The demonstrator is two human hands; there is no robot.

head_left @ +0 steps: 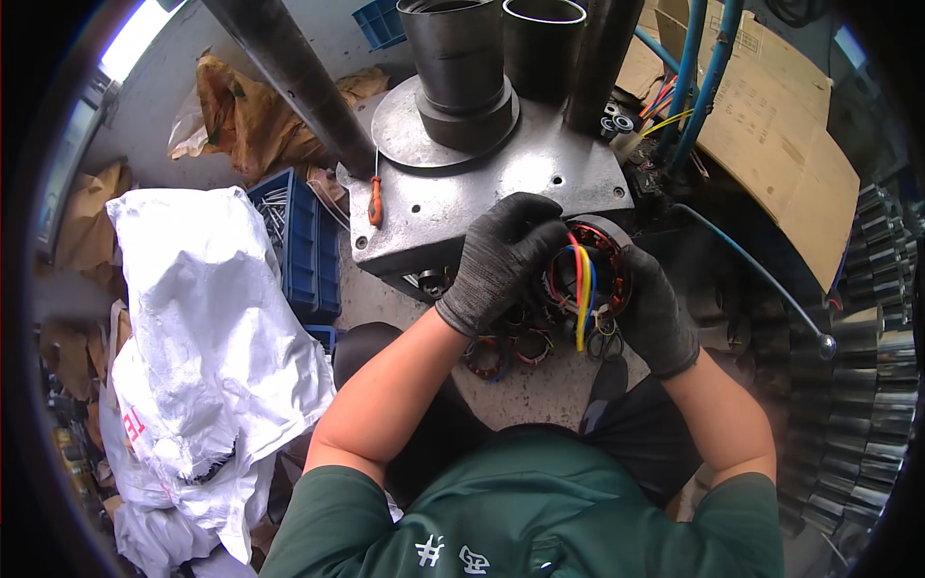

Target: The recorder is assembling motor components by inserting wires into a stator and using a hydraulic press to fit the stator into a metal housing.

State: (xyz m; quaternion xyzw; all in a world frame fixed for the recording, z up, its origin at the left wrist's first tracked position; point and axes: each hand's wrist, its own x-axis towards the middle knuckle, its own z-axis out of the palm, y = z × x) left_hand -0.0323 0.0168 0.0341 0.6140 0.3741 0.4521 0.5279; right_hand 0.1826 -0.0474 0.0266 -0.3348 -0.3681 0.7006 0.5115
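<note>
Both of my hands wear dark grey knit gloves. Above the floor, just off the near edge of the metal press table, they hold a motor stator point(617, 265), a ring with reddish copper windings. My right hand point(659, 313) grips the stator's right side, thumb near its rim. My left hand point(515, 252) is closed at the stator's upper left, where red, yellow and blue lead wires point(583, 294) arch out and hang down across the opening. The fingertips of my left hand are partly hidden.
The press table point(530, 178) carries a steel cylinder point(462, 58) and an orange-handled screwdriver point(376, 204). More wound stators point(487, 358) lie on the floor below. White sacks point(212, 318) and a blue crate point(313, 255) stand left; cardboard point(771, 125) and stacked metal parts point(858, 385) stand right.
</note>
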